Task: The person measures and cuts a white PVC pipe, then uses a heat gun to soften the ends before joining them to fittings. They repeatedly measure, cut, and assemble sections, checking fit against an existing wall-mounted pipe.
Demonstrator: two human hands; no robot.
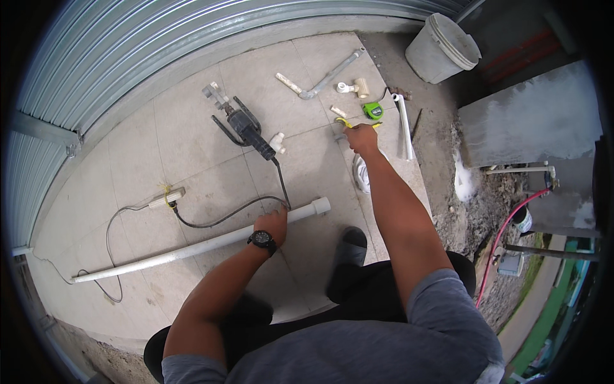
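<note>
My left hand (pixel 272 225), with a black watch at its wrist, is closed around a long white plastic pipe (pixel 192 248) near its wider socket end. The pipe lies slantwise across the tiles. Farther right, my right hand (pixel 362 139) grips a yellow-handled tool (pixel 345 122); the fingers hide most of it, so its kind is unclear. Just beyond that hand are a green tape measure (pixel 373 111) and a short cream pipe piece (pixel 338 111). A white roll (pixel 362 174) lies beneath my right forearm.
A black corded power tool (pixel 246 128) lies beside a white tee fitting (pixel 277 143). Its cable meets an extension socket (pixel 167 197). Farther off are an angled grey pipe (pixel 332 75), several fittings (pixel 361 88) and a white bucket (pixel 441 49). A ribbed metal shutter (pixel 128 57) bounds the far left.
</note>
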